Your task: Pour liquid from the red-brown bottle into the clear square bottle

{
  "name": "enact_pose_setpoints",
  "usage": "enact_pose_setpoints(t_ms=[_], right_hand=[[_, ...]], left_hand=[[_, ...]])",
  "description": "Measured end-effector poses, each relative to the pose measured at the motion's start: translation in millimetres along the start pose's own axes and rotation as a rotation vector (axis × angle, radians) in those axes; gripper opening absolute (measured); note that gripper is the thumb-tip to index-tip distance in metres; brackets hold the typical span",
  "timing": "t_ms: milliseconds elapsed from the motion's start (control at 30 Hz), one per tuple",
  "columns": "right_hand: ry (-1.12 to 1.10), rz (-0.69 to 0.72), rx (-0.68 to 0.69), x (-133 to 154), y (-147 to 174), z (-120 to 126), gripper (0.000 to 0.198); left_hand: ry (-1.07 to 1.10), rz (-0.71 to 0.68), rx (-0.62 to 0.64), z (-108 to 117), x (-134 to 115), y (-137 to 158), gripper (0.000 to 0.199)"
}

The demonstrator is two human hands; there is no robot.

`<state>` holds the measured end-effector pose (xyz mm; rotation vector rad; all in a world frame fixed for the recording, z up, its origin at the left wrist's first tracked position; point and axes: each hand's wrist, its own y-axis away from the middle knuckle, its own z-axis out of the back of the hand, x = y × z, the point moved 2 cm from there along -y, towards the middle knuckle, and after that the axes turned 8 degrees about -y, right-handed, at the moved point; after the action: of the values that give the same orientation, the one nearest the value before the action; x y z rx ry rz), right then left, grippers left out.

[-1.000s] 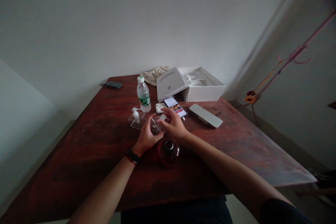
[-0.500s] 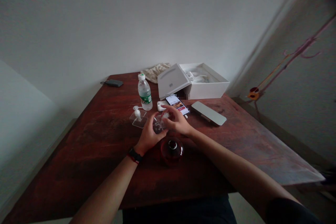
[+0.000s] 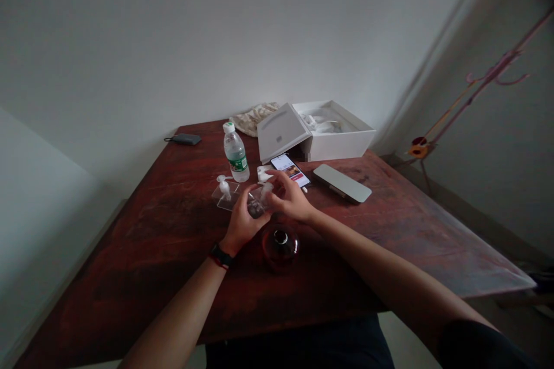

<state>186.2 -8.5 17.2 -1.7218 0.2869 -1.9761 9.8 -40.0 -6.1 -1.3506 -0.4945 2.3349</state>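
My left hand (image 3: 246,220) curves round the near left side of a clear, see-through container (image 3: 256,206), thumb and fingers against it. Over its right side is my right hand (image 3: 289,199), fingers bent round a translucent whitish part (image 3: 265,190) at the top. The exact kind of this clear thing is hard to make out, as both hands partly cover it. Just in front of them stands a round glass bottle (image 3: 280,251) with an open neck, the red-brown table showing through. Left of the hands, a white pump head (image 3: 224,187) is on a clear square piece (image 3: 225,204).
Behind the hands are a water bottle (image 3: 236,155), a white case (image 3: 263,173) and a lit phone (image 3: 291,170). A grey-green flat case (image 3: 343,183) lies to the right. Farther back are an open white box (image 3: 340,146), its leaning lid (image 3: 281,132), a cloth (image 3: 255,119) and a dark pouch (image 3: 184,139).
The view has shifted slightly, so the things sit a little farther left. Both hands keep their hold on the clear container, with only small finger movement.
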Motion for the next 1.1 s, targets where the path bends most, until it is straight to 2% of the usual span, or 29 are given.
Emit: enact_pose_setpoints(t_ms=[100,367,533,633,733,967,1100], right_hand=[[-0.017,0.006,0.012,-1,0,0,0.062],[-0.117,-0.002,0.002,-6,0,-4,0.056],[-0.185,0.010,0.007,-12,1,-6,0.064],[-0.200,-0.018,-0.020,-19,-1,-5,0.056],[-0.259,-0.038,0.011,-23,-2,-5,0.049],[-0.399,-0.067,0.108,-23,-5,-5,0.060],[-0.371,-0.074,0.054,-28,-8,-1,0.060]], left_hand=[[-0.008,-0.004,-0.008,1,-1,0,0.064],[0.055,0.016,0.012,-1,1,0,0.066],[0.057,-0.020,0.000,-3,4,0,0.065],[0.041,-0.019,-0.004,-4,6,1,0.067],[0.047,-0.013,-0.008,-4,6,1,0.067],[0.116,-0.056,0.007,-2,2,0,0.067],[0.033,-0.047,-0.031,-1,1,1,0.069]])
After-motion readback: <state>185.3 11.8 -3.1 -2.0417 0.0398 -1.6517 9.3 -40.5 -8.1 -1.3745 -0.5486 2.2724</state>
